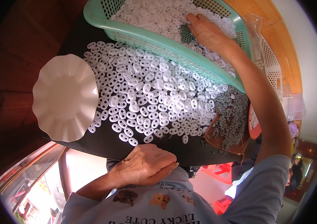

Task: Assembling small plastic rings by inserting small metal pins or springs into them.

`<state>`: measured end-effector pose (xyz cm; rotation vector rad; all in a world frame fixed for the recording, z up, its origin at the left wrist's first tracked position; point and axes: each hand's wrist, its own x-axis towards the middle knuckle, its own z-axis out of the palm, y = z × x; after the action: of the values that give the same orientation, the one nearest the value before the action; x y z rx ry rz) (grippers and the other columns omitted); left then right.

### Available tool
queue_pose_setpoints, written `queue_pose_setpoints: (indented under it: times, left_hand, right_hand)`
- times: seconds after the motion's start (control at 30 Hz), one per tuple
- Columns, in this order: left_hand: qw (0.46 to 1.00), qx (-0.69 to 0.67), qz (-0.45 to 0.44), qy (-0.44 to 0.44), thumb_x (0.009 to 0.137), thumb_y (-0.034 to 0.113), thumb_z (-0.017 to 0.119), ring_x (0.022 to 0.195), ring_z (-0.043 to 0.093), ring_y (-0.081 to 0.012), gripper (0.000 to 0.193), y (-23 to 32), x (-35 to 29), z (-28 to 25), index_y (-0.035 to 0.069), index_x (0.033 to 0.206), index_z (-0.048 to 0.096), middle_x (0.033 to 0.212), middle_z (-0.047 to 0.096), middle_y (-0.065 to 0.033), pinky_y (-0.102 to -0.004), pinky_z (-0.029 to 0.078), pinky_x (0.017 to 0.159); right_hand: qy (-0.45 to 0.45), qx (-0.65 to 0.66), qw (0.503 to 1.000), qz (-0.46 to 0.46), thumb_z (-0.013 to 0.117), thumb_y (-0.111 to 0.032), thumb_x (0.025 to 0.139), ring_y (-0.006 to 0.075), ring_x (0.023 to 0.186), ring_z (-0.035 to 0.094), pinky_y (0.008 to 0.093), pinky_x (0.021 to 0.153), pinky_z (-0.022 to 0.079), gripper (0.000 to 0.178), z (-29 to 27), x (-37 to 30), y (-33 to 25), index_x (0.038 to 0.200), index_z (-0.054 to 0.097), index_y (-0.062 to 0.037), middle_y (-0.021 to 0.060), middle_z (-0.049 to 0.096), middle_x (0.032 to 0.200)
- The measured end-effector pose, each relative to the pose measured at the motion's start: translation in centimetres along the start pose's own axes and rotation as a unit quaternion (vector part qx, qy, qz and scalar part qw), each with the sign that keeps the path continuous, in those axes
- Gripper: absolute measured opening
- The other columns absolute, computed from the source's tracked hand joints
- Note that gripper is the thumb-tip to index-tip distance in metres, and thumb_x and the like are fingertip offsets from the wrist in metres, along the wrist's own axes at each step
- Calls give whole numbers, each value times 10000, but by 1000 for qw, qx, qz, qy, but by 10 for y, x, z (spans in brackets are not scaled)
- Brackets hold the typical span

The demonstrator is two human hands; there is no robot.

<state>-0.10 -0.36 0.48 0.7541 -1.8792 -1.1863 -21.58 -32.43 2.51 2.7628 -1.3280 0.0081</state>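
My right hand (207, 33) reaches into a mint-green mesh basket (95, 18) at the far side. Its fingers are stretched out over a heap of small white plastic pieces (149, 16), and no piece shows clearly in them. Close to the near table edge, my left hand (148, 164) is closed with its fingers curled in; whatever it may hold is hidden. Between the hands, many white oval plastic pieces with two holes (143, 100) lie loose on the dark table (104, 147), some stacked or overlapping.
A cream scalloped dish (65, 99) stands at the left. Grey screws (230, 119) are heaped on a brown tray (212, 135) to the right, partly under the basket's corner. Beyond my right arm sit a red-orange container (255, 130) and a clear plastic box (296, 106).
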Motion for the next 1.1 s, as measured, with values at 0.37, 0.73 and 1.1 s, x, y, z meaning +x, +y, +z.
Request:
queue_pose_setpoints:
  times: [0.37,0.73,1.1]
  left_hand:
    - [1000,9,-4,2,871,113,694,591,619,-294,104,1,-1,0,49,865,613,701,628,-78,-398,486,536]
    - [1000,4,9,29,857,98,702,552,586,-284,83,-4,-6,6,72,853,623,659,607,-55,-385,452,514]
    - [999,19,17,37,837,73,702,537,567,-281,80,-2,-5,8,73,839,623,653,598,-52,-383,442,513]
  right_hand:
    - [64,72,995,-29,589,-122,951,395,925,624,411,789,499,171,-12,0,21,1071,579,-1,233,619,988]
    - [60,140,984,96,614,-238,937,333,867,684,424,732,521,202,-122,-52,-79,1009,621,-50,203,692,902]
    - [-30,209,973,-89,643,-49,912,353,819,598,415,681,476,143,-76,-122,-135,1009,542,-20,142,535,947]
